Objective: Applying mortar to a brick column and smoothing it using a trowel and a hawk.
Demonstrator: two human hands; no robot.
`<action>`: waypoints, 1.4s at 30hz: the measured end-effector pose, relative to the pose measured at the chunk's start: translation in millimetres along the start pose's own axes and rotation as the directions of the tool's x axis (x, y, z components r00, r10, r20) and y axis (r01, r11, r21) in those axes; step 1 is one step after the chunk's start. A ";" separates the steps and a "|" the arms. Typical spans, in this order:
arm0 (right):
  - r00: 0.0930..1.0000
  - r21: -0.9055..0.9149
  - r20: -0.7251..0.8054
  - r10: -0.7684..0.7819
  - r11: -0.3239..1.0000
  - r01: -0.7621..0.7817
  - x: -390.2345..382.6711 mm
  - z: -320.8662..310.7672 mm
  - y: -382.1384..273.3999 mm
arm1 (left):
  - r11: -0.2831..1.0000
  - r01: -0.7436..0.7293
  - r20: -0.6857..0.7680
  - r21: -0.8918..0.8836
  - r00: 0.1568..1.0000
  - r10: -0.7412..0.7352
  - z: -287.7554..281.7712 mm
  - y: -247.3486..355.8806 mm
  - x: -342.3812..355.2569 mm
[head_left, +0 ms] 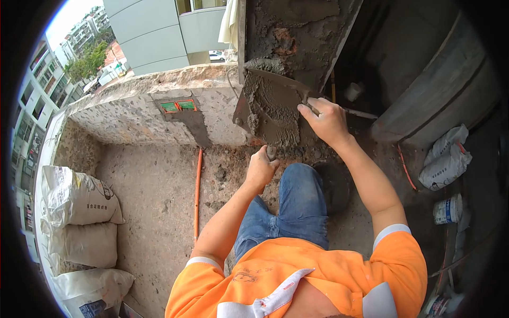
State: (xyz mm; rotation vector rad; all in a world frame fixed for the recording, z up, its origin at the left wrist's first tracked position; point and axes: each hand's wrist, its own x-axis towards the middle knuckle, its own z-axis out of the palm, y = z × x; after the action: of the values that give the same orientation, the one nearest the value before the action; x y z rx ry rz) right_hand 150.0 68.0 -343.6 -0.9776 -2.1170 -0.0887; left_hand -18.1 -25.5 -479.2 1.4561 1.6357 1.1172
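Note:
My right hand (pixel 327 121) is closed around the handle of a plastering trowel (pixel 289 82), its thumb pointing toward the blade. Just below the blade is a flat grey mortar board (pixel 242 110), its face largely covered with wet grey mortar (pixel 273 114). My left hand (pixel 260 168) makes a fist on a short rounded handle (pixel 271 152) at the board's near side; how the handle joins the board is hidden. Beyond the tools rises a column (pixel 297 32) coated with rough mortar, and a mortar lump (pixel 268 65) sits where the trowel's far end meets it.
A low rough wall (pixel 132 114) carries a box with green covers and orange rims (pixel 178 106). An orange conduit (pixel 199 191) runs along the floor left of me. White sacks (pixel 85 199) pile up at left. At right are another sack (pixel 445 164) and a white bucket (pixel 448 209).

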 end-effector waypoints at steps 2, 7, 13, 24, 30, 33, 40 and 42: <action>0.912 0.170 0.254 0.321 0.914 -0.369 1.1 8.0 -11.6 | 0.936 0.202 0.070 -0.289 0.979 -0.190 -1.3 18.3 13.6; 0.998 -0.006 0.060 0.035 0.999 -0.035 15.3 -34.6 -1.5 | 0.923 0.197 0.040 -0.330 0.980 -0.195 -33.9 25.0 32.2; 0.931 -0.325 0.133 -0.339 0.873 0.364 41.0 -50.5 11.7 | 0.997 -0.042 -0.030 0.071 0.999 0.044 -57.0 35.1 18.9; 0.878 0.280 -0.432 -0.208 0.894 0.350 96.2 80.0 9.2 | 0.908 0.331 0.048 -0.258 0.943 -0.330 -34.9 -6.6 -28.1; 0.980 0.660 -0.035 0.196 0.741 -0.124 163.1 109.7 46.8 | 0.862 0.382 -0.080 -0.333 0.899 -0.430 -53.1 -16.5 -26.9; 0.987 0.643 0.001 0.162 0.755 -0.125 173.3 84.4 52.6 | 0.859 0.398 -0.068 -0.321 0.895 -0.440 -53.6 -20.5 -24.4; 0.968 0.514 0.070 0.243 0.823 -0.244 204.9 -2.1 62.3 | 0.809 0.404 0.001 -0.428 0.895 -0.446 -56.9 -9.8 -25.7; 0.984 0.314 -0.069 0.162 0.940 -0.132 201.6 -28.7 68.2 | 0.799 0.402 0.019 -0.446 0.897 -0.441 -57.3 -12.4 -25.9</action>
State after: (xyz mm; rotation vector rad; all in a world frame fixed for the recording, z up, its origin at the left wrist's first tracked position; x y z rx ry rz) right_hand 134.3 229.5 -202.9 -0.9197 -1.8931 0.2600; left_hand -70.7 -60.6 -468.5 0.7105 1.5306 1.1948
